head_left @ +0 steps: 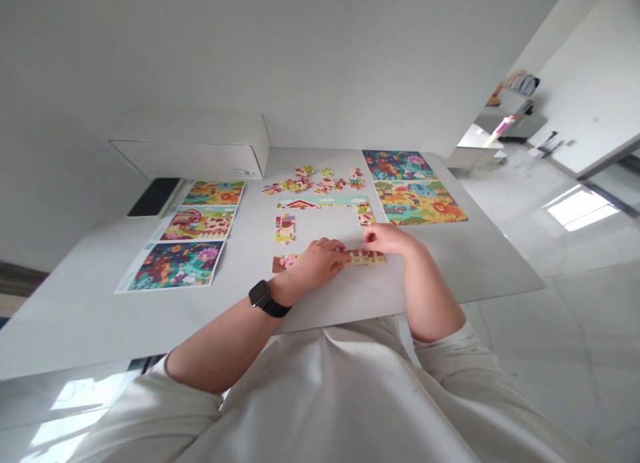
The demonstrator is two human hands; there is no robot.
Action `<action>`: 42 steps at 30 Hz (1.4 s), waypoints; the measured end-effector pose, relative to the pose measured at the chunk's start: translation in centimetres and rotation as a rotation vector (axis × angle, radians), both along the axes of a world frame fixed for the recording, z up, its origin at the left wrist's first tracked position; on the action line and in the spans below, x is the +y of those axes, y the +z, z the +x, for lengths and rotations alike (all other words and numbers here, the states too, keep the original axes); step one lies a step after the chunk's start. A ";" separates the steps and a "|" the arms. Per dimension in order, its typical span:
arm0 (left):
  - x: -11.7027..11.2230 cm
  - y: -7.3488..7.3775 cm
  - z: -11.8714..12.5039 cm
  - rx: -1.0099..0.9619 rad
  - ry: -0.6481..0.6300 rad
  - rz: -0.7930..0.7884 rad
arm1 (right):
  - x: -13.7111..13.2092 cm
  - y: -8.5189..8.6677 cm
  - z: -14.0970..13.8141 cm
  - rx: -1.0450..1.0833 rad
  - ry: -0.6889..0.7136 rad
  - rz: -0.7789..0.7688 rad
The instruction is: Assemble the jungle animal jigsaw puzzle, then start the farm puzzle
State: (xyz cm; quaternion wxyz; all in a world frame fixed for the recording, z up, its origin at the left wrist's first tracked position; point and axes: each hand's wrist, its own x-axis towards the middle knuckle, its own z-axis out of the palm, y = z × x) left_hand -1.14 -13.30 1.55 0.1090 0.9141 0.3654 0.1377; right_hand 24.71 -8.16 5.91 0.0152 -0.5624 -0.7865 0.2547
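Smooth white tabletop (475, 263): left hand (320, 263) and right hand (387, 240), nearly together, apparently press cardboard jigsaw pieces (365, 257).

**A:** Where can the left grip (320, 263) and the right grip (387, 240) pass on the smooth white desk (465, 263)?

**B:** Forward, into the open patch of desk just ahead of them. A row of interlocked cardboard jigsaw pieces (325, 202) stands across its far side.

**A:** And beyond that row?

**B:** Loose multicoloured cardboard puzzle pieces (310, 181) lie in the way, then a long white cardboard box (193, 146) near the far edge.

**A:** Sideways?

**B:** Leftward, glossy printed picture sheets (197, 223) block the path. Rightward, there's room before a large assembled colourful jigsaw (420, 202), and wider room below it, out to the desk's edge.
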 end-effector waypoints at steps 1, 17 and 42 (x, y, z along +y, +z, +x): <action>0.0 0.1 0.0 -0.001 0.000 -0.001 | -0.1 0.2 0.3 0.003 -0.007 0.011; -0.4 0.6 0.2 -0.013 0.006 -0.019 | -3.8 -2.1 5.0 0.086 0.063 0.165; -0.4 0.7 0.2 -0.038 0.009 -0.037 | -4.1 -2.6 7.1 0.352 0.044 0.155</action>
